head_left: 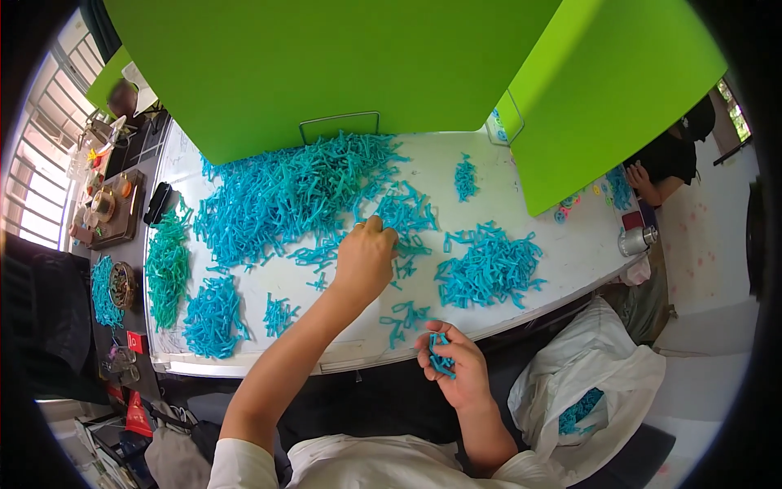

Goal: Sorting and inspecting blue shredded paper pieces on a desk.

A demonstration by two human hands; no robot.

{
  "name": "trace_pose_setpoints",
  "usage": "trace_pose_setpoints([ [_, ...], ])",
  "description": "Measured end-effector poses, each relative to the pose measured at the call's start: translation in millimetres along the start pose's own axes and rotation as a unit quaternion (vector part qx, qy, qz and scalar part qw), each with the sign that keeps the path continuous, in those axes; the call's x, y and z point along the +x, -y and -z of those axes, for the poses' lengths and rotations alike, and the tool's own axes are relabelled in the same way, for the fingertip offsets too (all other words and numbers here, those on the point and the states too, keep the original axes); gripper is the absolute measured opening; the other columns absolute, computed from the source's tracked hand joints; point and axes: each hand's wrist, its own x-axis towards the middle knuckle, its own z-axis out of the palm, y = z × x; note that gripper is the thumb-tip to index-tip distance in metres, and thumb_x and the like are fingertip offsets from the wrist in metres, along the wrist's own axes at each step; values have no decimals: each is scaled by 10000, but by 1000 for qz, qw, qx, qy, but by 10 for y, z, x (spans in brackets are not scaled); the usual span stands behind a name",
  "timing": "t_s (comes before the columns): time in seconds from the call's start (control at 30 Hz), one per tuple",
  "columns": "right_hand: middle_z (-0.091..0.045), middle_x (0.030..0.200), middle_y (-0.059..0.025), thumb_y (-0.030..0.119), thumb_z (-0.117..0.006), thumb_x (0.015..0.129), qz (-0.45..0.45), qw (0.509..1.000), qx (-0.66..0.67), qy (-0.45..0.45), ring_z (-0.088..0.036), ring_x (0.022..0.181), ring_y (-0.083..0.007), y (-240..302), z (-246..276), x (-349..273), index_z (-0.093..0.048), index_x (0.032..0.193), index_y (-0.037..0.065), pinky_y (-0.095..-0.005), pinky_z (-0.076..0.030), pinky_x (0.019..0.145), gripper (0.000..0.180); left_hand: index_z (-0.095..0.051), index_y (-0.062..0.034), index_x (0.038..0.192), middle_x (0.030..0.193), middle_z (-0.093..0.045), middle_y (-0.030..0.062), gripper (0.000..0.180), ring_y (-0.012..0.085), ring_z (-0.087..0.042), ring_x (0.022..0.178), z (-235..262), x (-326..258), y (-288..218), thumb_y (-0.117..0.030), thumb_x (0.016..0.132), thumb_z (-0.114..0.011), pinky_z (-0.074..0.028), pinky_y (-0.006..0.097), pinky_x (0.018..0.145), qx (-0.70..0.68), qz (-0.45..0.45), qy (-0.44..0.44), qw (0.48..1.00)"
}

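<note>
My left hand (366, 257) reaches over the white table, its fingers bent down and pinched together at the near edge of a loose heap of small turquoise plastic pieces (407, 209). Its fingertips are partly hidden, so what lies between them does not show. The pieces look like slim, forked clips or loops. Near the table's front edge my right hand (463, 371) is turned palm up, fingers curled around several turquoise plastic pieces (441, 359). A few loose pieces (402, 322) lie on the table just beyond it.
A large turquoise heap (277, 196) lies against a green partition (342, 73). Smaller piles sit at right (489, 265), left (213, 318) and far left, where a greener pile (167, 265) lies. A white sack (603, 359) stands lower right. Another person's hand (639, 177) shows beyond the right partition.
</note>
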Motion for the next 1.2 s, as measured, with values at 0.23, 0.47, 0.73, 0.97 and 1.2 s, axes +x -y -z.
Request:
trace_pose_setpoints([
  [0.23, -668, 1153, -221, 53, -568, 947, 40, 999, -21, 15, -674, 814, -212, -6, -92, 28, -521, 1277, 7, -282, -521, 597, 336, -645, -54, 776, 878, -584, 147, 97, 343, -623, 861, 141, -5, 62, -3, 749, -723, -519, 425, 703, 25, -43, 8, 999],
  [0.47, -678, 1151, -159, 140, -609, 1001, 39, 998, -52, -22, -666, 817, -174, -53, -185, 64, -565, 1225, 46, -254, -491, 583, 247, -636, -63, 784, 875, -555, 120, 98, 333, -603, 848, 714, -877, -13, -12, 772, -719, -488, 448, 694, -33, -9, 107, 994],
  [0.73, -678, 1120, -118, 224, -645, 1010, -10, 999, -38, 35, -649, 802, -144, -243, -245, 101, -647, 1102, 68, -211, -413, 519, 181, -639, -57, 800, 885, -549, 116, 96, 332, -607, 838, 806, -1224, 23, -29, 781, -728, -489, 447, 700, 24, -46, 126, 991],
  [0.97, -687, 915, -63, 257, -679, 992, -21, 996, -80, 32, -622, 715, -123, -394, -377, 46, -682, 1078, 44, -223, -426, 515, 230, -703, -64, 904, 850, -583, 120, 155, 338, -616, 782, 968, -1275, -120, 2, 772, -751, -497, 430, 689, -201, 88, 45, 975],
  [1.2, -644, 812, -80, 410, -482, 1075, -69, 995, -67, 36, -611, 662, -169, -461, -318, 100, -658, 1103, 5, -245, -423, 495, 442, -712, -92, 923, 832, -572, 104, 173, 316, -613, 761, 805, -1382, -111, -51, 767, -777, -494, 415, 672, -83, 77, 6, 994],
])
